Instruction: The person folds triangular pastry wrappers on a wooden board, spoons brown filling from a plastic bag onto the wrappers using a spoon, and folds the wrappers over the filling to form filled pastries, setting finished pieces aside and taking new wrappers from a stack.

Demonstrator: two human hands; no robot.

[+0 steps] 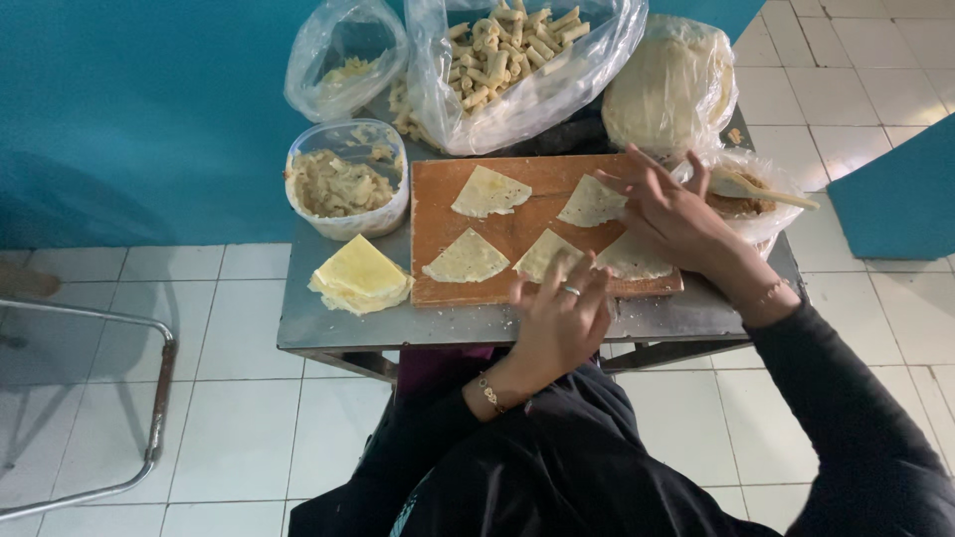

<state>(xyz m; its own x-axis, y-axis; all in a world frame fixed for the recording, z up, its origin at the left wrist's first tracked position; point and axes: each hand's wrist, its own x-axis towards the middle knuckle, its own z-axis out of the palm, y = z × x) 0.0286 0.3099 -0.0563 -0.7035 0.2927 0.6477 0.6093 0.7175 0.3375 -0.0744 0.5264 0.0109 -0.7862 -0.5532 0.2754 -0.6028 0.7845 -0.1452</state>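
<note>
I count five triangular pastry wrappers (pixel 488 192) on the one wooden board (pixel 434 189) at the centre of the frame. At the upper edge sit three clear plastic bags (pixel 343 40). One round tub of filling (pixel 343 184) stands left of the board, one stack of wrappers (pixel 359 273) below it, and one wooden spoon (pixel 761 187) lies at right.

Both arms enter from the lower edge of the frame in dark sleeves. The left hand (pixel 559 320) sits at centre, back upward, fingers (pixel 567 273) spread and pointing toward the top of the frame; a ring shows on one finger and a thin bracelet at the wrist. The right hand (pixel 674 219) lies right of centre, reaching leftward, fingers loosely extended and fanned, a bracelet at its wrist.
</note>
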